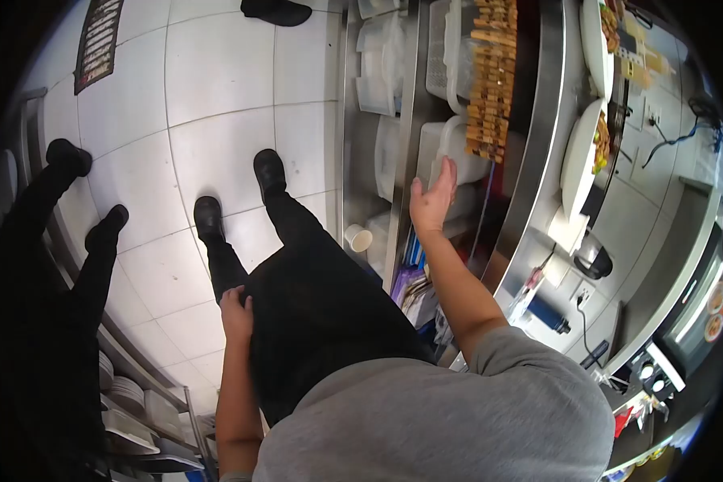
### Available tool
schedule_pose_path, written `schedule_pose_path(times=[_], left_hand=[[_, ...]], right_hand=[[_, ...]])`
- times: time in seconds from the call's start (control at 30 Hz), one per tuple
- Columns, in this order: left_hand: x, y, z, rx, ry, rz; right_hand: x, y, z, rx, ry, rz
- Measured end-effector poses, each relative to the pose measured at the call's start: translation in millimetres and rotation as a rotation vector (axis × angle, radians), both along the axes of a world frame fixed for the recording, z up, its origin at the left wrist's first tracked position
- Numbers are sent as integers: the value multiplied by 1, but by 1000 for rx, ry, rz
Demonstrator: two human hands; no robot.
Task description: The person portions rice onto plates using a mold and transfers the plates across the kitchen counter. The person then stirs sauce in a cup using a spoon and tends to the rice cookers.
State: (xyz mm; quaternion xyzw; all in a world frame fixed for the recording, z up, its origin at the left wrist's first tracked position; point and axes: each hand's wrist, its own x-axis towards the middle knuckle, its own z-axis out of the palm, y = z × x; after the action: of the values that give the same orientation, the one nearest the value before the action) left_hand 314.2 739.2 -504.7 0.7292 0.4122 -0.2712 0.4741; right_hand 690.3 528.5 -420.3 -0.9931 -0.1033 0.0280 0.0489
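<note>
My right hand (435, 197) reaches out at the steel shelving with its fingers stretched and nothing in it. Just beyond its fingertips is a whitish plastic container (434, 143) on a shelf; whether they touch I cannot tell. A row of wooden pieces like clothespins (490, 80) runs along the shelf edge above that hand. My left hand (237, 313) hangs beside my black apron (321, 313), fingers loosely bent, thumb apart, with no object visible in it. Plates of food (582, 161) stand on the upper counter to the right.
More clear tubs (380, 64) fill the shelves, with a white cup (358, 238) lower down. Another person's dark-clothed legs (96, 265) are at the left. Stacked plates (124, 394) sit on a rack at lower left. A floor mat (98, 44) lies on the tiles.
</note>
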Motion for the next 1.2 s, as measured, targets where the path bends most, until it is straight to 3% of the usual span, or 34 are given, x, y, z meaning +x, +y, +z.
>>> schedule_pose_path(times=[0.1,0.23,0.33,0.4,0.47,0.5,0.6,0.7,0.8,0.87,1.0,1.1,1.2], left_hand=[[-5,21,-3,17,-33,0],[5,47,-1,-29,-86,8],[47,41,0,-114,-160,79],[95,31,12,-205,-153,-40],[140,3,14,-366,-334,-42],[167,-9,27,-518,-412,-30],[221,-40,48,-592,-417,-233],[242,-62,58,-725,-454,-164],[244,-74,66,-796,-456,-149],[238,-79,86,-712,-405,-153],[240,-75,157,-1110,-106,334],[230,-67,181,-1134,-303,302],[215,-56,212,-1020,-395,167]], right_hand=[[-8,-26,-12,177,65,-159],[-19,-31,-13,140,6,-147],[-33,-26,-14,131,20,-15],[-46,-7,-10,188,76,-15],[-59,10,-3,270,136,-13],[-62,11,8,266,135,45],[-67,9,50,132,97,111],[-67,-27,36,-42,-4,168],[-61,-42,49,38,-53,253],[-76,-43,68,76,-50,214],[-124,-30,111,208,42,241],[-147,-7,143,325,91,409],[-158,11,182,358,42,167]])
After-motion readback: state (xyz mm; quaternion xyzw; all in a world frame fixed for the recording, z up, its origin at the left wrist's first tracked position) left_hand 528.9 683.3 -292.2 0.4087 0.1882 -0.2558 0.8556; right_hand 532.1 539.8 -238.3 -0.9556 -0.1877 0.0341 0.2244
